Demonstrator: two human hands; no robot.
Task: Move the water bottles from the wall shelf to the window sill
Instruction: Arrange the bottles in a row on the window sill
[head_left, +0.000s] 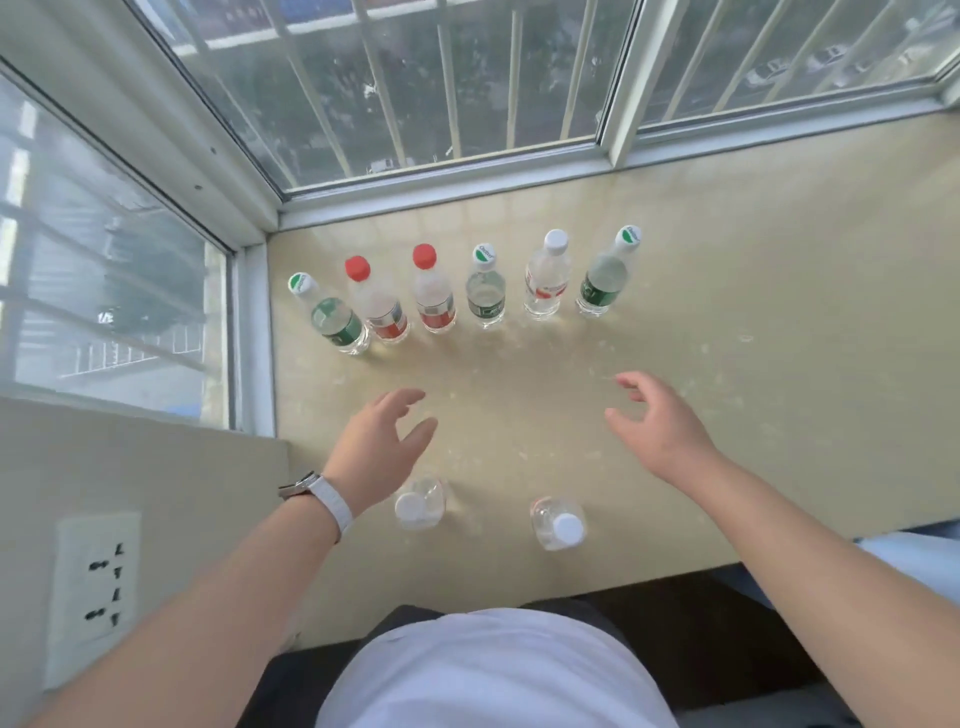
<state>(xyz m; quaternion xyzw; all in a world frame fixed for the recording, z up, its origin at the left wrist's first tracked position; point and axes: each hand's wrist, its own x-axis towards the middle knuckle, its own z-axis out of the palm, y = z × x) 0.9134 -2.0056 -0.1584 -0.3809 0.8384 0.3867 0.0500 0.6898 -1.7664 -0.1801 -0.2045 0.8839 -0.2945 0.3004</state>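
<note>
Several water bottles stand in a row on the beige window sill (753, 291): a green-label one at the left (336, 322), two red-capped ones (382, 306) (434, 293), another green-label one (485, 291), a white-capped one (546, 280) and a green-label one at the right (602, 280). Two white-capped bottles stand nearer me, one on the left (418, 505) and one on the right (560, 525). My left hand (379, 441) hovers open just beyond the near left bottle. My right hand (660, 421) hovers open beyond the near right bottle. Neither hand touches a bottle.
Window panes with outside bars (415, 88) bound the sill at the back and left. A wall socket (101, 587) sits on the wall at lower left. The sill's front edge (571, 577) runs just before my body. The wall shelf is out of view.
</note>
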